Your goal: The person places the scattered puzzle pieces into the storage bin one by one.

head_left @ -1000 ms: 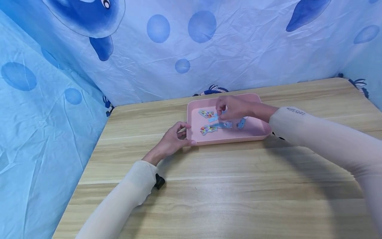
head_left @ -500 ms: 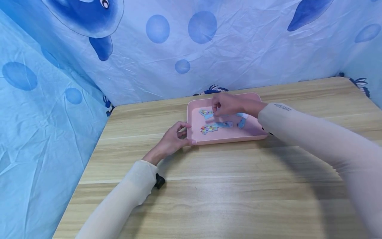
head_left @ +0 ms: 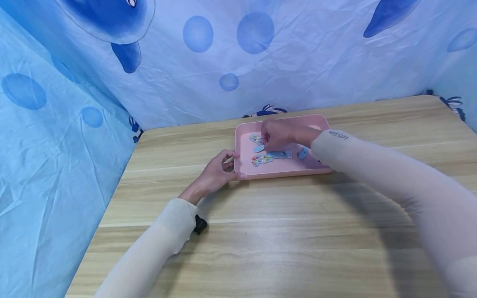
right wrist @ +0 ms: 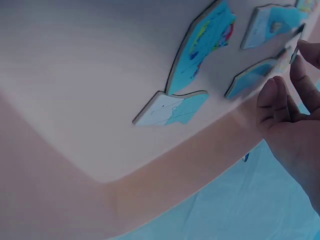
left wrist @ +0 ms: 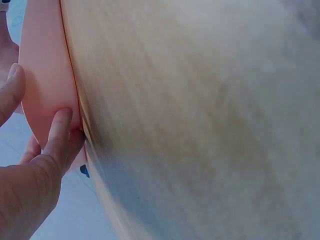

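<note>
A shallow pink tray lies on the table with several flat jigsaw puzzle pieces in it. My left hand grips the tray's near left corner, fingers spread along its wall. Over the left half of the tray, my right hand pinches a thin puzzle piece, seen edge-on in the right wrist view, between thumb and finger. Below those fingers lie a colourful piece and a long blue one. A small blue piece sits farther right. Another colourful piece is partly hidden by the right hand.
The wooden table stretches in front of the tray. A blue curtain with whale and bubble prints hangs behind and along the left side. In the right wrist view, a white-and-blue piece lies near the tray wall.
My right hand has moved left across the tray and lower, toward the colourful piece at the back left. The left hand keeps its grip on the tray corner.
</note>
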`<control>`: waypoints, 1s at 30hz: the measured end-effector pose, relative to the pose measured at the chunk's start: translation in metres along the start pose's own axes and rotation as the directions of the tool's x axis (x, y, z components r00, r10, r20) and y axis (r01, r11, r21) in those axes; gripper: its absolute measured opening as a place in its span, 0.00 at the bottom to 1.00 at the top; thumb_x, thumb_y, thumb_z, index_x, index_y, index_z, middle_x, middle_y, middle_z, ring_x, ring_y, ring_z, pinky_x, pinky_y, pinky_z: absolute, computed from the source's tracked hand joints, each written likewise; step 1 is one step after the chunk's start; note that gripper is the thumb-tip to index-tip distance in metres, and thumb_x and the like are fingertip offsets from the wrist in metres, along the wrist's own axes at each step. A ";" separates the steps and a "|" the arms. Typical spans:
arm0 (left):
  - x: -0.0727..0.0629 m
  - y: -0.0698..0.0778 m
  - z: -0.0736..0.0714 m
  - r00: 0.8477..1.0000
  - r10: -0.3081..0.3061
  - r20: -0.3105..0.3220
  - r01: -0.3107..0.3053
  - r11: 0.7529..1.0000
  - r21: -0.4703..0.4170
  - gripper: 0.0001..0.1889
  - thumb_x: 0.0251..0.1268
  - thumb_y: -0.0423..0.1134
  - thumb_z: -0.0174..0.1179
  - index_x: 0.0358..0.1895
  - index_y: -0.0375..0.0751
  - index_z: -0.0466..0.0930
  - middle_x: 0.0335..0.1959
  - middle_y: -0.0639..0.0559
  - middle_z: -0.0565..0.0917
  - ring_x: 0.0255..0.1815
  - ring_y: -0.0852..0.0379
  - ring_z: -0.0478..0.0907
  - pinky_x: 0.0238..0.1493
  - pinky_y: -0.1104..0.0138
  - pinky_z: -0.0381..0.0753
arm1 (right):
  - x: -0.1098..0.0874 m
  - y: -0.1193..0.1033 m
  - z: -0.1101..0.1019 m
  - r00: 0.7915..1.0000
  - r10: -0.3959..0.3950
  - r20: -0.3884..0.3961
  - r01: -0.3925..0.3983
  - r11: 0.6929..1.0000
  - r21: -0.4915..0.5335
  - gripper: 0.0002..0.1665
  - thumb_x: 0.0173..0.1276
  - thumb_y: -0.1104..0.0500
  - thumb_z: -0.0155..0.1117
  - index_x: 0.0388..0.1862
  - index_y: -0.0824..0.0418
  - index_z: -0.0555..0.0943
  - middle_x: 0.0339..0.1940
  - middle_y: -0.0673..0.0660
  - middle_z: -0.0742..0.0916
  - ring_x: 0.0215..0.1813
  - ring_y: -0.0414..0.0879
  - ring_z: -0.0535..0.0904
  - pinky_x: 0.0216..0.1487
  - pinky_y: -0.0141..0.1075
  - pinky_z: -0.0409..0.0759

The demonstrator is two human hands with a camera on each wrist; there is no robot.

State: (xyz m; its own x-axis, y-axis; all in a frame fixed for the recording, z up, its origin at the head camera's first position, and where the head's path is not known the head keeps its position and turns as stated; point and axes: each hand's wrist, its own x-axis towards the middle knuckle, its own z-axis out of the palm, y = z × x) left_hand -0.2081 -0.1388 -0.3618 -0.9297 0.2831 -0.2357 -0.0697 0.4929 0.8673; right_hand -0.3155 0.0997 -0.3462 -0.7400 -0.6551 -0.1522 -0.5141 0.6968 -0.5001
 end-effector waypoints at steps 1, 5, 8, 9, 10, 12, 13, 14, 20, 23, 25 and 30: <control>0.000 0.000 0.000 1.000 0.004 0.002 -0.004 1.000 0.003 0.31 0.54 0.36 0.72 0.60 0.45 0.68 0.72 0.52 0.62 0.70 0.50 0.64 0.66 0.59 0.68 | 0.000 -0.001 0.001 1.000 0.003 0.000 -0.003 0.999 -0.032 0.07 0.59 0.60 0.67 0.22 0.58 0.82 0.38 0.54 0.79 0.37 0.46 0.74 0.37 0.35 0.75; 0.000 0.001 0.000 1.000 0.010 0.005 -0.010 1.000 0.003 0.31 0.54 0.36 0.72 0.60 0.44 0.68 0.72 0.51 0.62 0.70 0.50 0.64 0.66 0.58 0.69 | 0.000 -0.004 0.004 0.999 -0.044 -0.006 0.043 0.993 -0.111 0.06 0.58 0.60 0.69 0.23 0.57 0.82 0.38 0.54 0.79 0.39 0.46 0.74 0.39 0.35 0.75; 0.000 0.000 0.000 1.000 0.011 0.008 -0.011 1.000 0.003 0.31 0.54 0.35 0.72 0.61 0.44 0.68 0.72 0.51 0.62 0.70 0.50 0.64 0.66 0.58 0.69 | -0.002 -0.007 0.005 0.997 -0.083 -0.008 0.082 0.990 -0.113 0.05 0.57 0.60 0.70 0.24 0.59 0.83 0.35 0.55 0.79 0.40 0.47 0.72 0.40 0.36 0.74; 0.000 0.000 0.000 1.000 0.010 0.009 -0.010 1.000 0.004 0.31 0.54 0.35 0.72 0.61 0.44 0.68 0.72 0.51 0.62 0.70 0.50 0.64 0.66 0.58 0.69 | -0.002 -0.008 0.005 0.996 -0.092 -0.012 0.091 0.990 -0.108 0.06 0.57 0.61 0.71 0.24 0.59 0.83 0.35 0.55 0.79 0.40 0.47 0.72 0.40 0.37 0.74; 0.000 0.000 0.000 1.000 0.011 0.010 -0.011 1.000 0.006 0.31 0.54 0.35 0.72 0.61 0.44 0.68 0.72 0.51 0.61 0.70 0.50 0.64 0.66 0.58 0.69 | -0.002 -0.008 0.006 0.995 -0.097 -0.018 0.095 0.991 -0.098 0.06 0.57 0.60 0.71 0.24 0.59 0.82 0.34 0.55 0.79 0.39 0.47 0.72 0.40 0.36 0.74; 0.000 0.001 0.000 1.000 0.010 0.014 -0.010 1.000 0.005 0.31 0.54 0.36 0.71 0.61 0.44 0.68 0.73 0.51 0.61 0.71 0.50 0.63 0.67 0.58 0.68 | -0.002 -0.011 0.006 0.992 -0.118 -0.039 0.114 0.989 -0.094 0.07 0.57 0.59 0.71 0.23 0.59 0.82 0.33 0.54 0.79 0.37 0.46 0.73 0.38 0.36 0.74; -0.003 0.005 0.000 1.000 0.003 0.018 -0.003 1.000 0.004 0.31 0.55 0.35 0.71 0.62 0.42 0.67 0.73 0.50 0.60 0.71 0.50 0.63 0.67 0.57 0.67 | -0.002 -0.013 0.007 0.991 -0.128 -0.046 0.124 0.988 -0.096 0.08 0.57 0.58 0.72 0.23 0.59 0.82 0.32 0.54 0.79 0.37 0.46 0.73 0.37 0.35 0.75; -0.002 0.005 -0.001 1.000 -0.002 0.022 0.002 1.000 0.003 0.31 0.55 0.34 0.71 0.62 0.41 0.67 0.73 0.50 0.60 0.71 0.49 0.62 0.67 0.57 0.67 | -0.001 -0.015 0.008 0.989 -0.139 -0.054 0.133 0.986 -0.101 0.08 0.57 0.58 0.72 0.23 0.59 0.82 0.32 0.53 0.79 0.36 0.45 0.73 0.36 0.35 0.75; 0.000 -0.001 -0.002 0.999 -0.007 0.035 0.007 1.000 -0.005 0.32 0.56 0.35 0.70 0.63 0.41 0.66 0.75 0.50 0.57 0.72 0.50 0.61 0.68 0.57 0.66 | 0.005 -0.031 0.017 0.979 -0.199 -0.035 0.193 0.974 -0.118 0.07 0.57 0.59 0.71 0.23 0.58 0.83 0.31 0.53 0.79 0.33 0.44 0.73 0.34 0.33 0.75; -0.002 0.000 -0.001 1.000 0.008 0.030 -0.007 1.000 -0.004 0.31 0.55 0.37 0.71 0.61 0.43 0.67 0.73 0.52 0.59 0.71 0.51 0.62 0.68 0.57 0.67 | 0.008 -0.038 0.018 0.981 -0.196 0.004 0.195 0.972 -0.132 0.06 0.57 0.60 0.71 0.25 0.59 0.83 0.33 0.53 0.78 0.33 0.44 0.74 0.34 0.32 0.75; -0.002 0.000 -0.001 1.000 0.016 0.027 -0.016 1.000 0.001 0.30 0.55 0.37 0.71 0.61 0.43 0.67 0.73 0.52 0.60 0.71 0.51 0.63 0.67 0.57 0.67 | 0.011 -0.040 0.020 0.982 -0.187 0.025 0.189 0.970 -0.151 0.05 0.58 0.60 0.71 0.25 0.59 0.84 0.34 0.53 0.78 0.33 0.44 0.74 0.35 0.32 0.76; -0.003 0.000 0.001 0.999 0.032 0.030 -0.032 0.999 -0.015 0.29 0.56 0.34 0.70 0.59 0.42 0.68 0.72 0.51 0.61 0.71 0.51 0.64 0.66 0.59 0.68 | 0.015 -0.040 0.023 0.981 -0.183 0.057 0.190 0.966 -0.172 0.05 0.60 0.62 0.68 0.26 0.59 0.83 0.37 0.54 0.77 0.33 0.43 0.75 0.34 0.31 0.76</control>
State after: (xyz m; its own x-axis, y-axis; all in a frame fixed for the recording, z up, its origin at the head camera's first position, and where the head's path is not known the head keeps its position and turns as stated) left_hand -0.2049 -0.1388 -0.3617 -0.9203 0.3231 -0.2208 -0.0458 0.4715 0.8807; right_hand -0.2962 0.0553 -0.3477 -0.6073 -0.7873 -0.1068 -0.7124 0.5991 -0.3655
